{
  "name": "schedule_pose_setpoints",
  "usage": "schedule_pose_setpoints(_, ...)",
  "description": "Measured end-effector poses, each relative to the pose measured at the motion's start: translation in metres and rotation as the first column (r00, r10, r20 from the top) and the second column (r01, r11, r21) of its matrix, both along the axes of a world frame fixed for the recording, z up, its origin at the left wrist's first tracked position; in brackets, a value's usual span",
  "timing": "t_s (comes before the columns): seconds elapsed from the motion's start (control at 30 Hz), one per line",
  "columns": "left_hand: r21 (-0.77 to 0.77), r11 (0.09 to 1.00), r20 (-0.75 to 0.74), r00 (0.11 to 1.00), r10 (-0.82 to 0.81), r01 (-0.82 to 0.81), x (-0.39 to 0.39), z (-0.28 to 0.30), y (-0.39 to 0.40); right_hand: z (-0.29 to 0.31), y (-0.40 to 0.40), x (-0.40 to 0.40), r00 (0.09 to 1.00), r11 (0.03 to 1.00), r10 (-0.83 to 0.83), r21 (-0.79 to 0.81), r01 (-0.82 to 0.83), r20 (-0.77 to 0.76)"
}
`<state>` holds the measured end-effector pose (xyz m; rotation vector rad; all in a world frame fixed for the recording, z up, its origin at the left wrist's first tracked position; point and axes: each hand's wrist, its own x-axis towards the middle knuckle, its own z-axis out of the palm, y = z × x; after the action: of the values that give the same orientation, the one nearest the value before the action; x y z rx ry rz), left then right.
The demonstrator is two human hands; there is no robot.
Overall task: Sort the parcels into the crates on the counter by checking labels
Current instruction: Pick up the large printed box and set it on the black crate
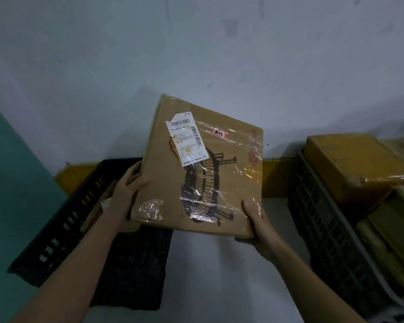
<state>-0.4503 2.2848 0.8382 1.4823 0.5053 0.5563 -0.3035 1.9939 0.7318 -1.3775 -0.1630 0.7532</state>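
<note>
At nine o'clock a black crate (63,220) of slotted plastic sits on the pale counter (219,264), its inside mostly hidden behind the left forearm; a brown parcel edge with a small label (105,203) peeks out, too dim to read. Just right of it the left hand (126,197) grips the left edge of a flat square cardboard box (196,171), thumb on the top face and fingers curled behind the edge. That box is held up at the centre, tilted, above the counter between the two crates and overlapping the black crate's far corner. It is wrapped in glossy, wrinkled clear film; a white shipping label (188,138) with barcodes sits toward its eleven o'clock corner, partly peeled, its print too small to make out, and a black line drawing of a ribbed round object covers the middle. At five o'clock of the box the right hand (258,224) clasps the near right corner, thumb on top, fingers hidden underneath. At three o'clock a grey lattice crate (324,224), cut off by the frame edge, holds stacked cardboard parcels (350,164), the top one yellowish and taped.
</note>
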Motion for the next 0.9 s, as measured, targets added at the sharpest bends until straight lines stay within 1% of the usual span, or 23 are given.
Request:
schedule_pose_setpoints(0.07, 0.004, 1.0, 0.016, 1.0, -0.026, 0.026, 0.001, 0.006, 0.001, 0.005, 0.004, -0.001, 0.999, 0.996, -0.042, 0.082, 0.042, -0.002)
schedule_pose_setpoints(0.13, 0.026, 0.999, 0.02, 0.999, -0.043, 0.043, 0.003, 0.01, 0.002, 0.01, 0.006, -0.003, 0.998, 0.992, -0.061, 0.115, 0.058, 0.026)
schedule_pose_setpoints(0.23, 0.031, 0.995, 0.003, 0.995, -0.096, 0.096, 0.007, 0.016, 0.005, 0.01, 0.006, -0.003, 0.995, 0.988, -0.088, 0.133, 0.08, 0.052)
schedule_pose_setpoints(0.37, 0.003, 0.978, -0.058, 0.976, -0.21, 0.211, 0.008, 0.019, 0.01, 0.015, 0.008, -0.002, 0.988, 0.98, -0.146, 0.145, 0.138, 0.048)
schedule_pose_setpoints(0.43, 0.001, 0.973, -0.075, 0.97, -0.23, 0.231, 0.007, 0.019, 0.011, 0.018, 0.01, 0.0, 0.987, 0.98, -0.153, 0.136, 0.145, 0.051)
schedule_pose_setpoints(0.53, 0.007, 0.981, -0.045, 0.98, -0.193, 0.193, 0.005, 0.019, 0.013, 0.02, 0.013, 0.002, 0.988, 0.983, -0.143, 0.121, 0.135, 0.055)
schedule_pose_setpoints(0.67, -0.037, 0.991, 0.037, 0.991, -0.129, 0.13, -0.001, 0.019, 0.018, 0.025, 0.023, -0.001, 0.99, 0.987, -0.115, 0.118, 0.106, 0.079)
schedule_pose_setpoints(0.9, -0.064, 0.995, 0.138, 0.988, -0.068, 0.078, -0.024, 0.023, 0.047, 0.043, 0.057, -0.012, 0.986, 0.991, -0.116, 0.08, 0.107, 0.12)
